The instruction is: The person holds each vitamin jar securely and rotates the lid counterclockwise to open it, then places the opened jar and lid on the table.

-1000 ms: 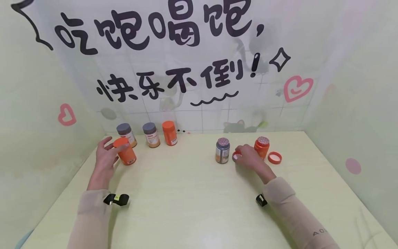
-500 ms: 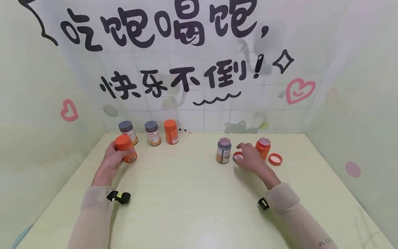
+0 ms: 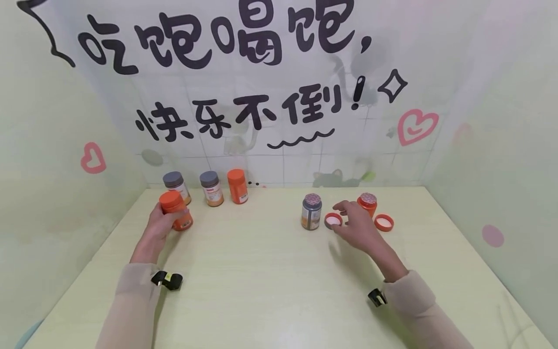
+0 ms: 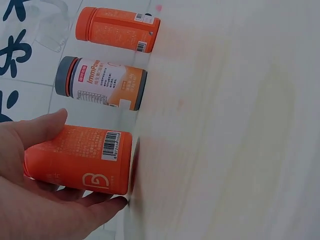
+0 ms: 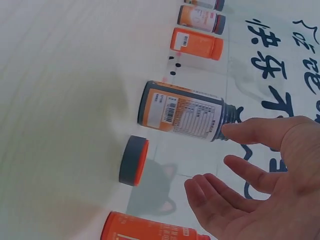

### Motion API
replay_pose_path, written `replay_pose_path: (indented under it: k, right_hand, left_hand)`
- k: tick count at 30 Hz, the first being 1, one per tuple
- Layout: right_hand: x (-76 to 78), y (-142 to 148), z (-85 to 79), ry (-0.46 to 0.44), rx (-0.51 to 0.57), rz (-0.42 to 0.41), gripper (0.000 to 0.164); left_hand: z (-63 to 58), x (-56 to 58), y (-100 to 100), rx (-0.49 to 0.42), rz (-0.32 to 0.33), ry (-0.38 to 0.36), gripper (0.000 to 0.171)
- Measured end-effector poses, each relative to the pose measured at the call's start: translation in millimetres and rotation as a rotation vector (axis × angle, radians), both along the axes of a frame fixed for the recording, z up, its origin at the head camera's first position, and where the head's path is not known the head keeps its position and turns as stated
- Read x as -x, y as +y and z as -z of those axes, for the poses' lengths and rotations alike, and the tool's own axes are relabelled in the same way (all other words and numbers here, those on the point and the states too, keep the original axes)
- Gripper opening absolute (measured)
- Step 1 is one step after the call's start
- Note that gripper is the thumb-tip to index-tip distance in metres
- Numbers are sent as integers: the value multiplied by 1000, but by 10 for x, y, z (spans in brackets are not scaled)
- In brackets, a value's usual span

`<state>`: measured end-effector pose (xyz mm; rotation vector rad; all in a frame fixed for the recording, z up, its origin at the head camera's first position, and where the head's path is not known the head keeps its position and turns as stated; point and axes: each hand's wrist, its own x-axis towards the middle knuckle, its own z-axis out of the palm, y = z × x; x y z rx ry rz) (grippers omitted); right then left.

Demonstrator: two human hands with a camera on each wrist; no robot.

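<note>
My left hand (image 3: 158,227) grips a capped orange bottle (image 3: 184,223) at the left, thumb on the near side and fingers behind. In the left wrist view the base of this orange bottle (image 4: 80,155) is at the tabletop; I cannot tell whether it touches. My right hand (image 3: 359,228) hovers with relaxed, parted fingers and holds nothing. Just left of it a grey cap (image 3: 333,220) with a red inner rim lies inside up. Beside that cap stands an uncapped grey bottle (image 3: 311,217), its mouth covered by a patterned seal. Behind my right hand is an uncapped orange bottle (image 3: 367,202), partly hidden.
An orange cap (image 3: 384,223) lies inside up at the right. Along the back wall stand a grey-capped bottle (image 3: 175,179) behind my left hand, another grey-capped bottle (image 3: 212,190) and a capped orange bottle (image 3: 237,186). Walls enclose the table (image 3: 261,281) on three sides.
My left hand has closed its fingers round the orange bottle, which now stands more upright. My right hand has drawn back from the grey cap, leaving it on the table.
</note>
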<state>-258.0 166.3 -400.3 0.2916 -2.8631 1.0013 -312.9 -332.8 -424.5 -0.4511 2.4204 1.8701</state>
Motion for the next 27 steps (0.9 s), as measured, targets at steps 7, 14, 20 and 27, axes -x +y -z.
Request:
replay_pose_path:
  k: [7,14,20,27]
  right_hand:
    - [-80,-27,-51,20,93,-75,43]
    - [-181,-9,-84,36,140,-122,38]
    - [-235,-56,-134,13,170,-160,37]
    - [-279,-85,-194,-4,182,-174,37]
  left_hand:
    - [-22,-19,102,48,-19,17,86]
    - [-131,-88,423,61,92,95,85]
    - [-255,-181,756,60,229,180,72]
    - [-340,-328,1278,11,352,265,57]
